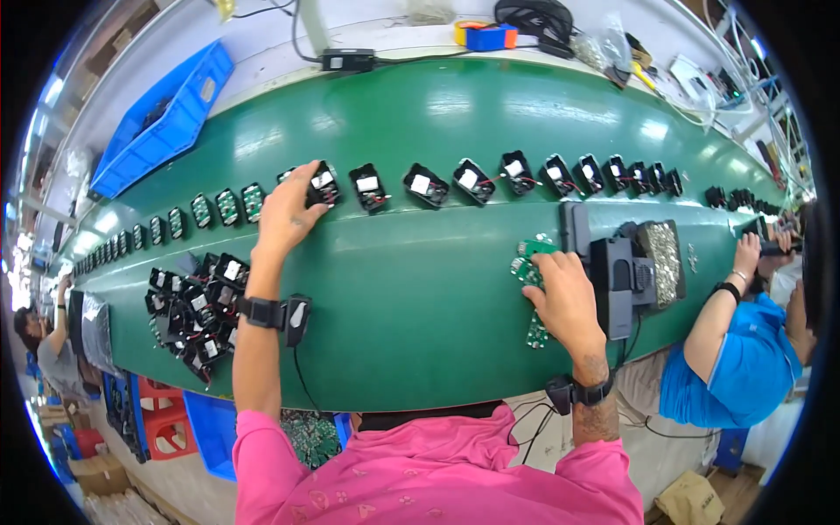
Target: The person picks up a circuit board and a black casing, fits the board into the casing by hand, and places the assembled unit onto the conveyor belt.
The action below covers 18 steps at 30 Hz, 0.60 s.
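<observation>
My left hand (287, 210) reaches to the row of housings, its thumb and fingers around the near side of a small black plastic housing (325, 185) with a white block inside. Further black housings with white blocks and red wires, such as this open housing (426, 185), continue the row to the right. Left of my hand, the housings hold green boards, as in this board-fitted housing (228, 206). My right hand (564, 297) is over a small pile of green circuit boards (535, 248), its fingers closed on a board at the top; the fingertips are partly hidden.
A heap of black housings (197, 302) lies by my left forearm. Right of my right hand stand black fixture blocks (612, 289) and a tray of small metal parts (662, 262). A blue bin (162, 122) sits back left. Co-workers sit at both sides, one in a blue shirt (735, 367).
</observation>
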{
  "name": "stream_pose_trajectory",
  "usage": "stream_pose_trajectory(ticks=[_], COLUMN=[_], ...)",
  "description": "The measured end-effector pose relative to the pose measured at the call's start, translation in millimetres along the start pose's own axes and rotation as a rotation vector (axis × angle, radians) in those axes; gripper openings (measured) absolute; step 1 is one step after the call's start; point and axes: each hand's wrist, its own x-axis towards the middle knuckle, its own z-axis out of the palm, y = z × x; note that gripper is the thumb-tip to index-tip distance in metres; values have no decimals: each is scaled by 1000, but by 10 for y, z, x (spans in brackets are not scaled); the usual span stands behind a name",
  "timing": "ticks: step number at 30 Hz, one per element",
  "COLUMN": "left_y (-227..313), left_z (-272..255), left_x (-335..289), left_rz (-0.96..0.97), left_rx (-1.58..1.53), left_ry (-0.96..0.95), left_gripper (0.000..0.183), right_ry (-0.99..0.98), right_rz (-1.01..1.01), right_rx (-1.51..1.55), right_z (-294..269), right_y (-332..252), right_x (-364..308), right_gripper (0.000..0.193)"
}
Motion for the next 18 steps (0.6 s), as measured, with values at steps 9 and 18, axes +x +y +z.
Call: stream_pose_trajectory(ticks=[9,18], left_y=[439,771], left_z=[93,18], left_x=[34,-356], left_rz=[-163,-326], left_rx=[-154,-1544], left_ry=[-16,227], left_gripper=[70,37], right_ry=[-8,-97], right_rz=[-113,54], right_rx=[241,508], right_z=[110,-50], right_y=[208,-61], right_x=[17,219], right_gripper=[26,13])
